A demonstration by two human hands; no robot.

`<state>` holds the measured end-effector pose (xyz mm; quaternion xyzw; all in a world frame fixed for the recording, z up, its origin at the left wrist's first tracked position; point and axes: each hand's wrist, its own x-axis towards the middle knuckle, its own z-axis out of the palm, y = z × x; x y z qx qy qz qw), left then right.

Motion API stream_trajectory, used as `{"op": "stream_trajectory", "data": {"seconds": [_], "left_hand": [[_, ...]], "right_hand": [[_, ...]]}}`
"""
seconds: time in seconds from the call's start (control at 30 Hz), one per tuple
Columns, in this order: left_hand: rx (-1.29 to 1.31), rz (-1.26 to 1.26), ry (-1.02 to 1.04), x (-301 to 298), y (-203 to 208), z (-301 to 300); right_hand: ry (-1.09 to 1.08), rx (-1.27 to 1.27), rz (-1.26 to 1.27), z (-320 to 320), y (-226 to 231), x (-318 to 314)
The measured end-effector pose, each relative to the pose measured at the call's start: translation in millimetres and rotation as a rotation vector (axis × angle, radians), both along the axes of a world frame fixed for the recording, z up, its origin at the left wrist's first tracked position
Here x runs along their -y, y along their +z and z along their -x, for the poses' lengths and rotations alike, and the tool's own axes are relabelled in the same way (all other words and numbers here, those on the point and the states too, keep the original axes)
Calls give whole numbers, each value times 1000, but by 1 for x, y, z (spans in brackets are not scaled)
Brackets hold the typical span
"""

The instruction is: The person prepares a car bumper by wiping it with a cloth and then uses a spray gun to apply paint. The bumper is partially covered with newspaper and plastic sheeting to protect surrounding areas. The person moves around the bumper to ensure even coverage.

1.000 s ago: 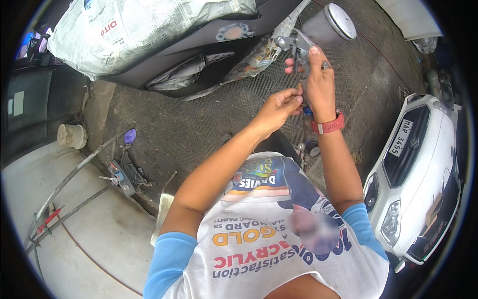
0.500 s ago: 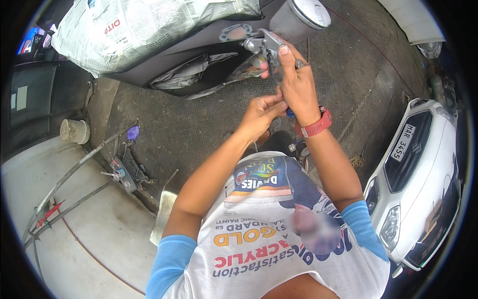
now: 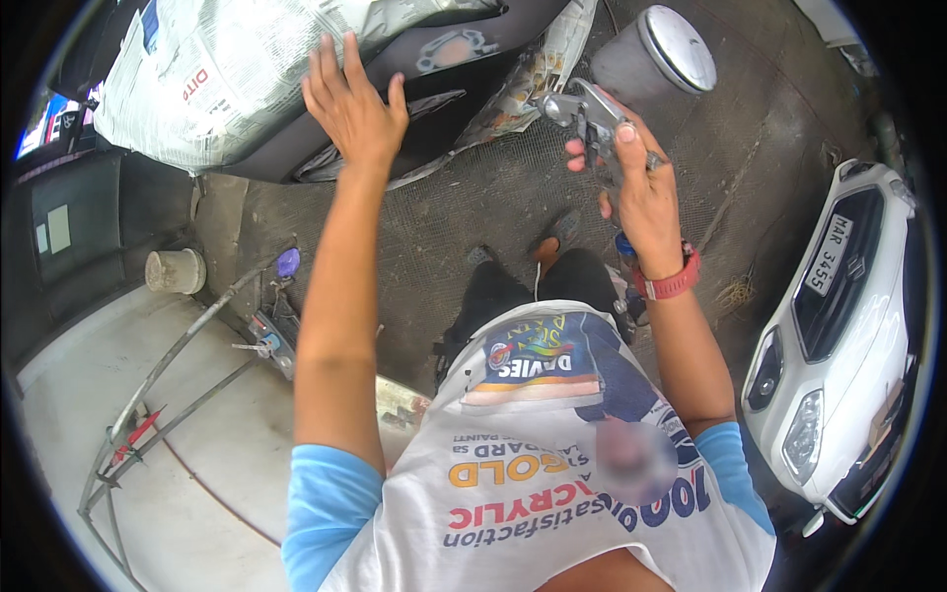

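A metal spray gun [image 3: 595,120] is in my right hand [image 3: 646,197], whose fingers wrap round its handle. Its nozzle end points left, toward a dark grey car bumper [image 3: 409,54]. On that panel shows a lighter patch [image 3: 459,49] with a pale outline. Newspaper masking [image 3: 212,84] covers much of the panel's upper left. My left hand [image 3: 353,113] is stretched out with its fingers spread, over the edge where newspaper meets grey panel. Whether its fingertips touch the paper I cannot tell. A red watch [image 3: 671,281] is on my right wrist.
Beyond the spray gun is a grey cylindrical container [image 3: 641,59] with a pale lid. A white car [image 3: 834,345] stands at the right. A dirty bucket [image 3: 176,271], a bent metal frame [image 3: 187,345] and a pale panel [image 3: 99,365] are at the left.
My left hand has left the underside of the right hand and reached up and left to the masked panel, its fingers opening. The right hand has shifted right with the spray gun.
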<state>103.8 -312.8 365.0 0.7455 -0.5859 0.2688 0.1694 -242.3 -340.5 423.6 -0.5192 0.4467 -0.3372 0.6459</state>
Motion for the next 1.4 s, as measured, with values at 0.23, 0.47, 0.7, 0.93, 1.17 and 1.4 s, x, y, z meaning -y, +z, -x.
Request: {"op": "stream_trajectory", "data": {"seconds": [0.23, 0.47, 0.7, 0.93, 1.17, 1.4], "left_hand": [[320, -254, -94, 72, 24, -21], [427, -227, -205, 97, 3, -46], [417, -277, -235, 100, -1, -49], [501, -347, -283, 108, -2, -42], [499, -386, -310, 116, -1, -30], [406, -390, -285, 64, 11, -54]], "right_hand": [[2, 46, -90, 31, -36, -24], [22, 174, -105, 36, -57, -42], [24, 169, -126, 39, -65, -54], [-5, 155, -120, 43, -76, -60], [-32, 105, -65, 46, -85, -65], [-113, 160, 6, 31, -85, -57]]}}
